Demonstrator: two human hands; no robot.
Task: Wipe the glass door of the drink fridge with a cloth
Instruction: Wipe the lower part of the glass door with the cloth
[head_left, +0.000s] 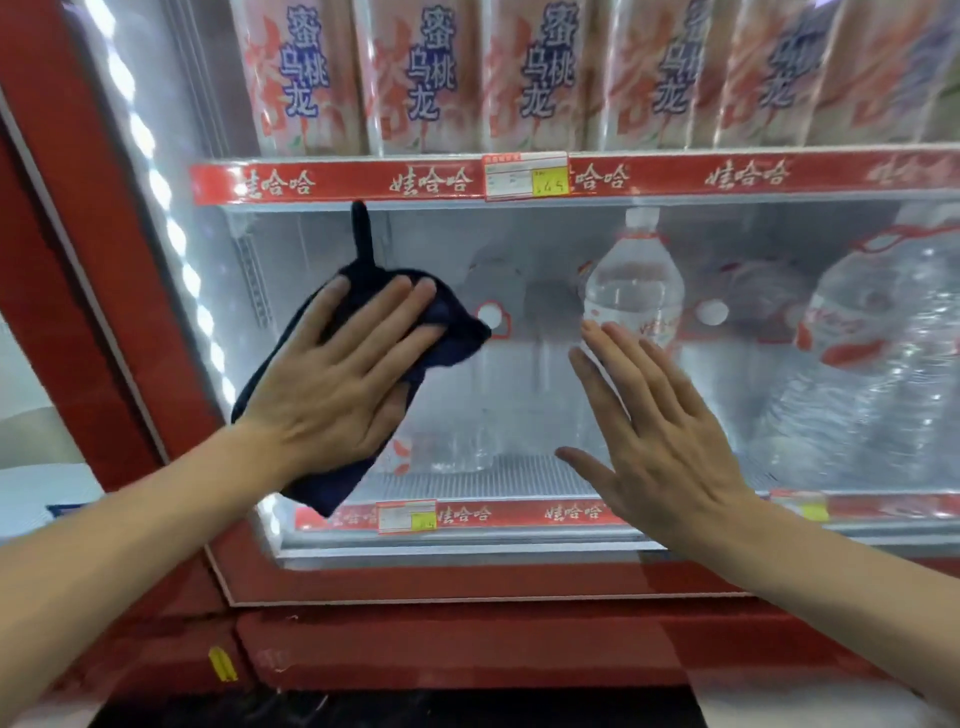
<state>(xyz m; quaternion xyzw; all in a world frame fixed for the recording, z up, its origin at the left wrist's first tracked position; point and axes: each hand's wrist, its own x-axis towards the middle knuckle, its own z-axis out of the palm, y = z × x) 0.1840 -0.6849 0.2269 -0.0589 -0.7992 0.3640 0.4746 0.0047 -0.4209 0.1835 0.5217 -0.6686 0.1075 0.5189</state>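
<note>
Head view: left hand (343, 379) presses a dark cloth (457, 332) to the fridge's glass door (519, 395), right hand (670, 447) spread beside it.

At far left the red door frame (104, 291) runs down beside a lit light strip (171, 218). The left hand lies flat on the navy cloth, fingers straight and released, holding it against the lower left of the pane; one cloth corner sticks up above the fingertips. Behind the glass, a price tag (525, 176) sits on the red shelf strip (363, 182) under a row of tea bottles (415, 78). A water bottle (631, 280) stands above the right hand, whose fingers are straight and splayed, grasping nothing; whether it touches the glass is unclear. Large water jugs (883, 353) fill the right.
</note>
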